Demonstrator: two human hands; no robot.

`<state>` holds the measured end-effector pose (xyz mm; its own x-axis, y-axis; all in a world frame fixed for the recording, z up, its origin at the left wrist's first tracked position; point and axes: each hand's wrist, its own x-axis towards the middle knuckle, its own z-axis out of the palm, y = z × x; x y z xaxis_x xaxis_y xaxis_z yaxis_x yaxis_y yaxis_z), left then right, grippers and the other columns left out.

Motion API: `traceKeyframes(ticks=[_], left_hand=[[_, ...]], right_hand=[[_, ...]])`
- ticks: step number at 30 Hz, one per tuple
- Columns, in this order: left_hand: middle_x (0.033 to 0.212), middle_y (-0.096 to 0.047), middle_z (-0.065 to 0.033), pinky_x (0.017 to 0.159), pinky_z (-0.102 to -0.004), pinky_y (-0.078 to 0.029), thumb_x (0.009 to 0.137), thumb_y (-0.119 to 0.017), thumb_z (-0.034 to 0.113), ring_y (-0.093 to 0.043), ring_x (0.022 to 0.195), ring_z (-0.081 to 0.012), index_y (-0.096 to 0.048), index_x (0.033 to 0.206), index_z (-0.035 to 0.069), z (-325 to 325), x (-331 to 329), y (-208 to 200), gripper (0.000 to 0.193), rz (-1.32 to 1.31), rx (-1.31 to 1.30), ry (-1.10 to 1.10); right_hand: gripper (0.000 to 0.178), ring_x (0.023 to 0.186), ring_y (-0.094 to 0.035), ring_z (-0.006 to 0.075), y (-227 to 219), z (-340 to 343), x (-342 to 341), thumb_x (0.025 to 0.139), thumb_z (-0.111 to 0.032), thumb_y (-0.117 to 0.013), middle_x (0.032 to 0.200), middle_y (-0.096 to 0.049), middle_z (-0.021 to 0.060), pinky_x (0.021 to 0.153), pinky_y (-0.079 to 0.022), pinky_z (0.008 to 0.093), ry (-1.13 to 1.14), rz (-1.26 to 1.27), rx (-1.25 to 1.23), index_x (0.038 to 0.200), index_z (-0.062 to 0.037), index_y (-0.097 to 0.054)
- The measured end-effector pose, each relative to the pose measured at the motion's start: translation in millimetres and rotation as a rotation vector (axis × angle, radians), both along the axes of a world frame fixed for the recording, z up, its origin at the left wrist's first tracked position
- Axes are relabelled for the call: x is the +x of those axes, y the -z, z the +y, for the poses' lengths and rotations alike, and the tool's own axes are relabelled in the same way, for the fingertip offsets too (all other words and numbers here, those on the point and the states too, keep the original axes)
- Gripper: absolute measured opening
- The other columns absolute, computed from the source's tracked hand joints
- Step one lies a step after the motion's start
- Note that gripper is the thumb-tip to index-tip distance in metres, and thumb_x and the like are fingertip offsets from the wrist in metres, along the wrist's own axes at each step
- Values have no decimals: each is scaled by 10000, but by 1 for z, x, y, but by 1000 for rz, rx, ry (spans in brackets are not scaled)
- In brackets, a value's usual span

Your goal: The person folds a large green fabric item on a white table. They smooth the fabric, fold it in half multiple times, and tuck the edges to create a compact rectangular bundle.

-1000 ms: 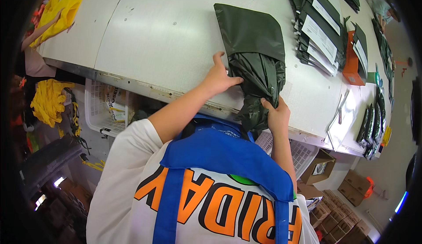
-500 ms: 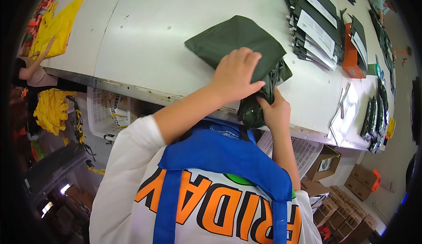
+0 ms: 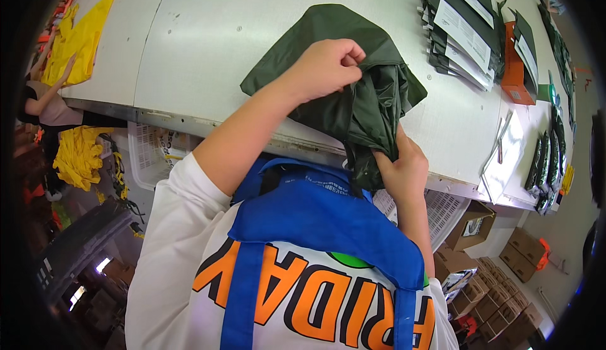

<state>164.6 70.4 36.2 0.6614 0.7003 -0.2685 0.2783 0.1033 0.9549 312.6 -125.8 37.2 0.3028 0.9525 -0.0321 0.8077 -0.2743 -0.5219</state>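
Note:
A thin, slightly glossy dark green fabric piece (image 3: pixel 303 50) lies over the front edge of the white table, its near right part gathered into loose folds. My left hand (image 3: pixel 329 65) is closed, with thumb and fingers pinching a raised edge of the fabric near its middle. Beneath that edge the folds hang open like a pocket. Lower and to the right, my right hand (image 3: pixel 405 167) grips the bunched part at the table edge, thumb on the near side. Some of its fingers are hidden behind the cloth.
Stacked dark green packs with white paper sheets (image 3: pixel 464 28) lie at the far right, beside an orange box (image 3: pixel 517 66). A clear sleeve (image 3: pixel 503 157) sits near the right edge. White baskets (image 3: pixel 148 154) stand under the table. At left, another person's hands hold yellow fabric (image 3: pixel 85 44).
My left hand has moved up and left, lifting the fabric's edge so the folds open. The fabric has spread wider. My right hand stays gripping the bunched part, slightly lower.

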Motion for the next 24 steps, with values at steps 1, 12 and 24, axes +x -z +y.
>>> traceKeyframes(ticks=[1,12,24], left_hand=[[780,-587,-31,604,-234,-462,789,-641,94,-546,667,-83,-588,1008,-16,-3,7,-2,250,47,45,-6],[788,-567,-80,634,-379,-486,790,-572,154,-578,809,-268,-591,806,63,-70,55,0,93,166,825,377],[1452,-314,-219,1067,-378,-310,748,-649,50,-336,1337,-354,-80,1481,33,-93,-48,93,928,-240,336,14]], right_hand=[[604,746,-607,304,-1,1,0,657,-160,-720,825,-635,131,680,-490,382,-28,-23,1,1218,1,-564],[176,690,-597,328,9,24,-6,675,-143,-679,726,-603,134,612,-470,418,-141,-54,115,796,-32,-615],[267,783,-579,129,18,29,9,814,-72,-659,902,-640,66,731,-460,245,513,971,156,1037,62,-597]])
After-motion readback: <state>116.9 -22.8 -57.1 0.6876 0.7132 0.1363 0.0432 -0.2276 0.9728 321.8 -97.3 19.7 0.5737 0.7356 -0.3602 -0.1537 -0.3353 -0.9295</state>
